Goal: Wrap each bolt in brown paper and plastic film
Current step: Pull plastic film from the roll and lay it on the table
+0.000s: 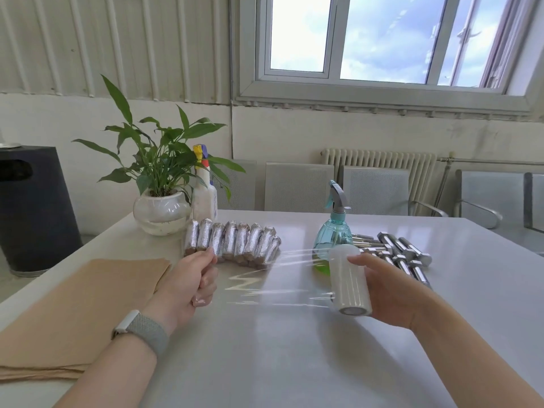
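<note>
We note both hands raised over the near part of the desk (294,363), with a sheet of plastic film (282,278) stretched between them. The right hand (391,293) grips the film roll (350,279), fingers behind it and thumb on its upper part; the roll's long axis runs from near to far, tilted slightly. The left hand (194,279) is curled closed, pinching the film's free edge. The film therefore spans left to right, just above the desk surface.

In our judgement, the coming move turns on this: the film lies across the axis of the bolts to be rolled in it, and no bolt sits under the sheet at present. We cannot tell whether the left hand also holds a paper-wrapped bolt; its palm is turned away.

Left of the left forearm lies the brown paper stack (76,313), its near edge partly covered by the arm. Beyond the left hand stands the row of wrapped bolts (235,242), side by side, long axes near to far. The bare bolts (403,251) lie in a loose pile beyond the right hand, nearer that hand, partly hidden by it and by the spray bottle (334,231). Their count is not readable.
</note>
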Demonstrator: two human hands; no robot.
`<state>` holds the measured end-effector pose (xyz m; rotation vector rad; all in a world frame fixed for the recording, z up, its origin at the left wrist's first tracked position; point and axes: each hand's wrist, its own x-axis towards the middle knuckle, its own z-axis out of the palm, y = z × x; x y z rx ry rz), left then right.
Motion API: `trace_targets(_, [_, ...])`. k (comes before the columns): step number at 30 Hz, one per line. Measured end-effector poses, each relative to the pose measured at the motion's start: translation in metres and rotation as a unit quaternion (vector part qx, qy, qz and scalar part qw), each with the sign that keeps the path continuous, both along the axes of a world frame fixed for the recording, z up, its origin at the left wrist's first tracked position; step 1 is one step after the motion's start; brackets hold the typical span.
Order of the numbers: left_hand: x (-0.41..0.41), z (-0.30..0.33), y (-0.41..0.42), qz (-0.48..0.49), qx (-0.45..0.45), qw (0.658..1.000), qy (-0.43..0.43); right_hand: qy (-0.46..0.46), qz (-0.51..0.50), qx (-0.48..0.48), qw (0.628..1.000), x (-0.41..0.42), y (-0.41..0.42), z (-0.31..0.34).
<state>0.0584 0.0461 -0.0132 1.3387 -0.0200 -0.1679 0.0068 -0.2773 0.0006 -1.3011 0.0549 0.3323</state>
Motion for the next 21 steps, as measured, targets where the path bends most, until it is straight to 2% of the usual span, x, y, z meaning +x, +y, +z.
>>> trace_targets(3, [-0.001, 0.004, 0.006, 0.009, 0.069, 0.997, -0.016, 0.01, -0.048, -0.042, 0.998, -0.005, -0.006, 0.001])
trace_targets(7, [-0.005, 0.009, 0.008, 0.017, 0.18, 0.983, -0.031, -0.001, -0.051, -0.105, 0.993, -0.014, -0.014, 0.001])
trace_targets(14, [-0.017, -0.009, 0.025, 0.025, 0.339, 0.94, -0.024, 0.041, -0.082, -0.135, 0.987, -0.028, -0.033, -0.01])
trace_targets(18, [-0.021, -0.021, 0.037, 0.074, 0.493, 0.86, -0.11, 0.027, -0.099, -0.244, 0.964, -0.036, -0.035, -0.006])
trace_targets(19, [-0.024, -0.025, 0.037, 0.086, 0.539, 0.828, -0.128, 0.025, -0.099, -0.27, 0.957, -0.039, -0.034, -0.005])
trace_targets(21, [-0.03, -0.03, 0.031, 0.112, 0.649, 0.736, -0.157, 0.024, -0.094, -0.308, 0.946, -0.041, -0.034, -0.004])
